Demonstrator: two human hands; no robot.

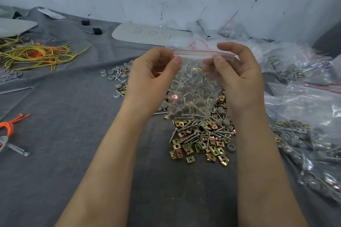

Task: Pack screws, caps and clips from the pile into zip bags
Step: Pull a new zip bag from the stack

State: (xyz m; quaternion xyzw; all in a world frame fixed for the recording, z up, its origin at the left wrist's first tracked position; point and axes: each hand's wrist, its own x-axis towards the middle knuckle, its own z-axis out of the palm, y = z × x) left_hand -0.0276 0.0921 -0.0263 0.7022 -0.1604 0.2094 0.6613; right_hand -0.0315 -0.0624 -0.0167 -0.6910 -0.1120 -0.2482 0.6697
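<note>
1. My left hand (153, 77) and right hand (238, 77) pinch the zip bag (191, 88) at its seal, above the pile (201, 138), hiding its far part.
2. To the right lie filled bags (304, 134); yellow cords (33, 55) far left.

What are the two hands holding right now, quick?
Left hand: closed, pinching the filled zip bag at its seal.
Right hand: closed, pinching the same seal.
</note>
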